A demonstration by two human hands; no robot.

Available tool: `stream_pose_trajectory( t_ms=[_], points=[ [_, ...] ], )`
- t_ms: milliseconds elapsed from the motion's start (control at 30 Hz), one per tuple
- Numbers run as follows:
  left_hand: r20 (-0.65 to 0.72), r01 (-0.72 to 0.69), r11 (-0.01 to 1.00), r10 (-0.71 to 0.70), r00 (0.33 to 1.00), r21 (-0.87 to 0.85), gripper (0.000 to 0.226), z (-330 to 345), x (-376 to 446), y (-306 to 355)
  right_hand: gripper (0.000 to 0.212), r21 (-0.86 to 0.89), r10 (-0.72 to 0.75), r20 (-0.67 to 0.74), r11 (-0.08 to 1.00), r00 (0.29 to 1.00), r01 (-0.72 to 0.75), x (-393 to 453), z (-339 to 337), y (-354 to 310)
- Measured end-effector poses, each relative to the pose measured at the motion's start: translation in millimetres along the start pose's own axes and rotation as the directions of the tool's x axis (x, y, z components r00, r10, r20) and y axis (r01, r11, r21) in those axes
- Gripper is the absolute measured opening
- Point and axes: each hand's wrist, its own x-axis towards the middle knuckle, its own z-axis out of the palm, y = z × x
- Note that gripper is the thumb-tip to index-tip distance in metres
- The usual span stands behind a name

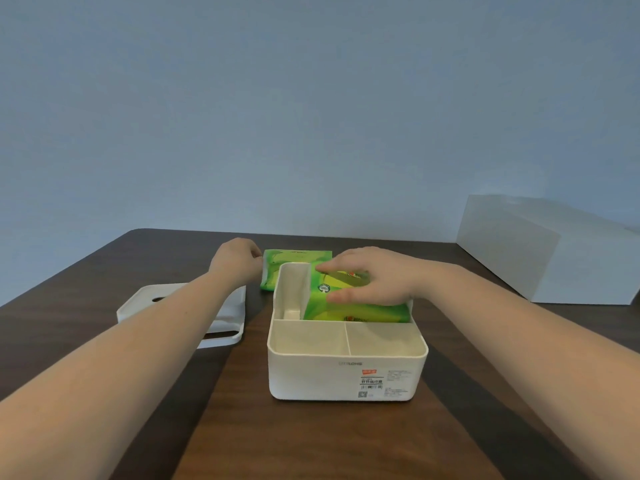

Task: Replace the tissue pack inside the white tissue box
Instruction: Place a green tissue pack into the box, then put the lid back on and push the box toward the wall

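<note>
The white tissue box (346, 375) stands open on the dark wooden table, with two empty front compartments and a larger rear one. A green tissue pack (349, 308) sits tilted in the rear compartment, its top above the rim. My right hand (372, 277) grips this pack from above. A second green tissue pack (287, 263) lies flat on the table just behind the box. My left hand (239, 259) rests at that pack's left edge, fingers curled on it. The box's white lid (221, 318) lies to the left, partly hidden by my left forearm.
A large white rectangular container (540, 251) stands at the back right of the table. The table's far edge meets a plain blue-grey wall. Bare wood (329, 441) stretches in front of the box.
</note>
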Motion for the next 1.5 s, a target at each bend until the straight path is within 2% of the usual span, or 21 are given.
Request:
stream_pose_trajectory(
  t_ms=[200,333,500,567,633,733,867,967,1067,1167,1333,1433,1500],
  points=[
    [-0.044,0.037,0.999,-0.037,0.998,0.0,0.03,-27.4,-8.3,-26.7,0.048,0.12,0.023,-0.161,0.993,0.987,-0.004,11.4,-8.9,-33.9],
    [-0.025,0.135,0.99,-0.134,0.991,0.037,0.032,-43.8,-19.2,-58.5,0.041,0.154,0.038,-0.279,0.988,0.96,0.005,36.3,-2.9,-65.3],
    [-0.01,0.293,0.95,-0.293,0.956,0.111,0.046,-54.4,-39.0,-105.1,0.036,0.199,0.112,-0.304,0.979,0.946,-0.052,73.1,9.9,-116.3],
    [0.024,0.351,0.932,-0.354,0.935,0.088,0.049,-54.1,-45.1,-118.9,0.039,0.239,0.152,-0.225,0.966,0.962,-0.097,88.9,18.2,-136.4],
    [0.061,0.393,0.919,-0.395,0.917,0.038,0.05,-53.5,-50.2,-127.5,0.043,0.237,0.208,-0.065,0.953,0.976,-0.187,103.4,29.7,-151.0],
    [0.045,0.419,0.908,-0.418,0.907,-0.006,0.05,-53.0,-53.5,-136.4,0.044,0.128,0.265,0.148,0.95,0.953,-0.284,118.9,44.1,-161.7],
    [0.029,0.435,0.894,-0.435,0.9,-0.105,0.048,-52.7,-52.1,-137.3,0.042,0.07,0.309,0.208,0.942,0.928,-0.329,129.5,50.9,-163.7],
    [0.031,0.448,0.882,-0.448,0.893,-0.146,0.046,-54.2,-53.4,-133.2,0.042,0.109,0.35,0.174,0.922,0.92,-0.371,134.1,52.9,-164.3],
    [-0.012,0.436,0.888,-0.442,0.897,-0.145,0.041,-58.8,-56.4,-128.7,0.053,0.195,0.39,0.118,0.893,0.913,-0.407,134.5,49.9,-162.5],
    [-0.059,0.413,0.888,-0.432,0.9,-0.205,0.045,-67.9,-59.3,-116.6,0.055,0.254,0.399,0.058,0.881,0.915,-0.4,129.2,35.6,-159.5],
    [-0.123,0.326,0.882,-0.385,0.915,-0.341,0.053,-89.5,-64.5,-77.4,0.038,0.326,0.409,-0.098,0.874,0.907,-0.359,107.6,-4.2,-143.9],
    [-0.121,0.276,0.899,-0.333,0.935,-0.341,0.054,-96.5,-69.1,-45.4,0.034,0.33,0.446,-0.205,0.869,0.871,-0.368,85.4,-26.0,-123.6],
    [-0.095,0.235,0.909,-0.282,0.955,-0.344,0.054,-96.6,-74.0,-21.4,0.024,0.335,0.482,-0.255,0.857,0.838,-0.391,66.9,-34.5,-107.2]
  ],
)
